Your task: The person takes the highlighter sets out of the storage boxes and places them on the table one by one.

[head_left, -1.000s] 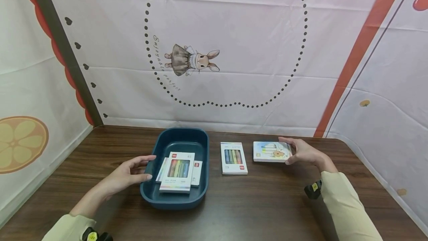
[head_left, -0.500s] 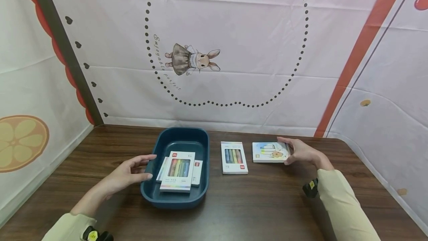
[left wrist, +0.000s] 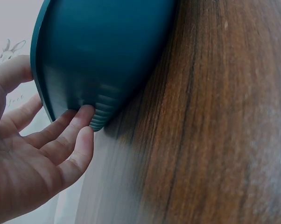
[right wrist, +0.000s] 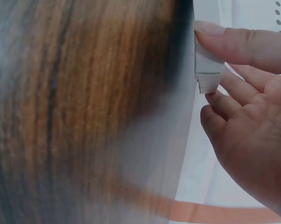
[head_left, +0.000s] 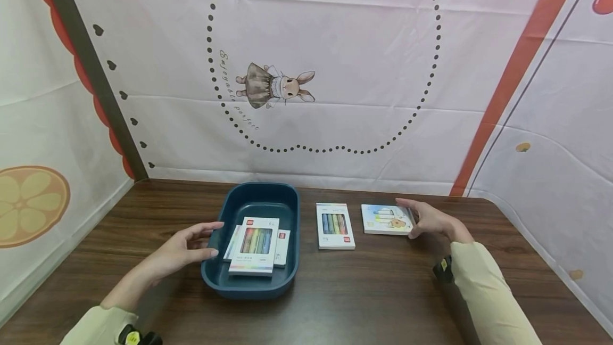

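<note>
In the head view, my right hand pinches the right end of a flat box with a blue-and-white printed top, which lies on the table. Its thumb presses the near long side in the right wrist view, and the other fingers lie beyond it. My left hand is at the left side of a dark blue plastic bin. Relaxed fingers touch the bin's outer wall near a ribbed corner in the left wrist view. Inside the bin, a white box of colour sticks lies over other white boxes.
Between the bin and the printed box lies another white box with a window of colour sticks. A printed cloth hangs along the back and both sides of the brown wooden table.
My right hand has shifted slightly left and nearer, and the printed box has slid a little toward me. The left hand and the bin keep their places.
</note>
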`<control>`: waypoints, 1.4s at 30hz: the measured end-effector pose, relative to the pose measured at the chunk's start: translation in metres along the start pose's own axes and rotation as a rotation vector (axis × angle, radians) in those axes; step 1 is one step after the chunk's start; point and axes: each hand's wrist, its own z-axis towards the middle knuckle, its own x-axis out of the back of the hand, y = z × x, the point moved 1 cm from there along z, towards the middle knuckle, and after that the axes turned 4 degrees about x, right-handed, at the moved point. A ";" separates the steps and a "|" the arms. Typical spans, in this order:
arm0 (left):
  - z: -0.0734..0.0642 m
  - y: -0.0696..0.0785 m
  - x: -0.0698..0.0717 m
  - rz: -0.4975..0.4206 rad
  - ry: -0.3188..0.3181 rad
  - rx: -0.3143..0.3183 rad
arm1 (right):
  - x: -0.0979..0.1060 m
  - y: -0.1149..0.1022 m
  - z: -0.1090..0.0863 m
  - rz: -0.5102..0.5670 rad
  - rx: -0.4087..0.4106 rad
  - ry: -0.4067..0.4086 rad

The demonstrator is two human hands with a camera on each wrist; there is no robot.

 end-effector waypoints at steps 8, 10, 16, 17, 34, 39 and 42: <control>0.000 -0.001 0.000 0.014 -0.001 -0.005 | -0.001 0.005 0.000 0.016 0.043 -0.014; 0.000 -0.001 0.000 0.008 -0.002 -0.001 | -0.001 0.005 0.000 0.037 0.045 -0.011; 0.000 0.000 0.000 0.004 -0.002 0.003 | -0.001 0.002 -0.002 0.066 0.002 0.012; 0.000 0.000 0.000 0.006 -0.002 0.004 | -0.001 0.002 -0.002 0.061 -0.004 0.017; 0.000 0.002 0.000 0.014 -0.005 0.015 | -0.003 -0.011 0.000 0.187 -0.042 0.093; 0.000 0.002 0.000 0.015 -0.005 0.015 | -0.003 -0.017 0.000 0.188 -0.039 0.106; 0.000 0.002 0.000 0.014 -0.007 0.017 | -0.005 -0.022 0.001 0.200 -0.031 0.107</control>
